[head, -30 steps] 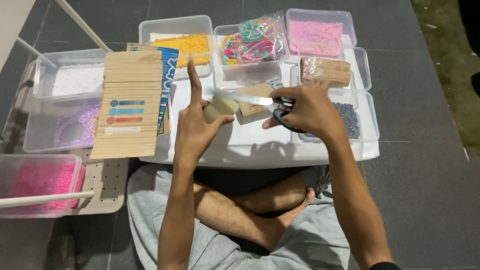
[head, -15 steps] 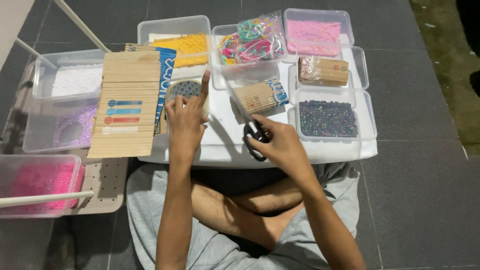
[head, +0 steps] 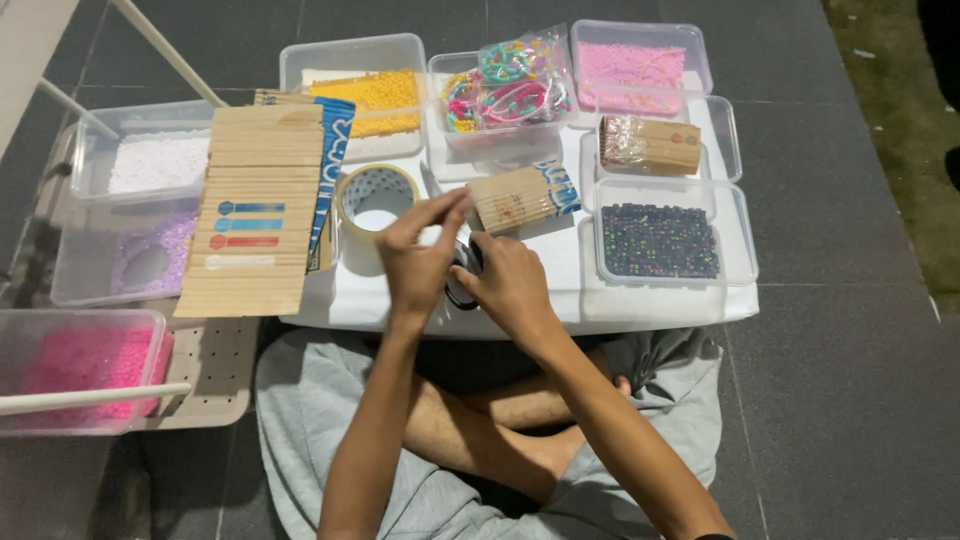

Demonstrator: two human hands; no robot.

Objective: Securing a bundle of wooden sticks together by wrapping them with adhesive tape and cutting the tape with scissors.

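Scissors mostly hidden btwn hands: right hand clamped on them, left hand fingers pinched.

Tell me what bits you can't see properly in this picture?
- Head view: the black thing between the hands is mostly covered by the left hand and right hand.
- What the left fingertips pinch is too small to tell.
- The pink bead tub is cut off by the left edge.
- The wooden stick bundle is partly hidden behind the fingers.
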